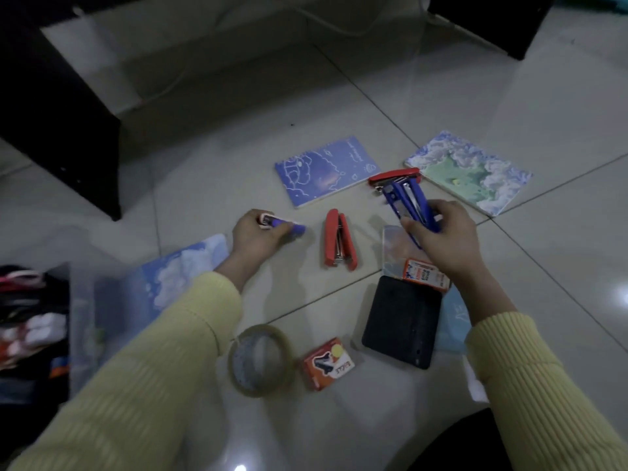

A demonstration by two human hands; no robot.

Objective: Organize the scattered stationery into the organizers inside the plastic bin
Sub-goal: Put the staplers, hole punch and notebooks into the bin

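Observation:
Stationery lies scattered on the tiled floor. My left hand (259, 236) grips a small purple item (295, 228) with a white end, low over the tiles. My right hand (446, 236) holds a bundle of blue staplers (407, 202), lifted and tilted away from me. A red stapler (394, 176) lies just beyond the bundle and another red stapler (339, 240) lies between my hands. Closer to me are a tape roll (261, 360), an orange staple box (328, 363) and a black case (402, 321). The clear plastic bin (81, 321) stands at the left edge, its organizers hard to make out.
Two blue notebooks (326, 169) (185, 266) and a cloud-patterned notebook (470, 171) lie on the floor. A small orange-and-white box (424, 275) rests on a clear pouch (396, 246). Dark furniture (57, 124) stands at the far left, and a white cable (323, 22) runs at the back.

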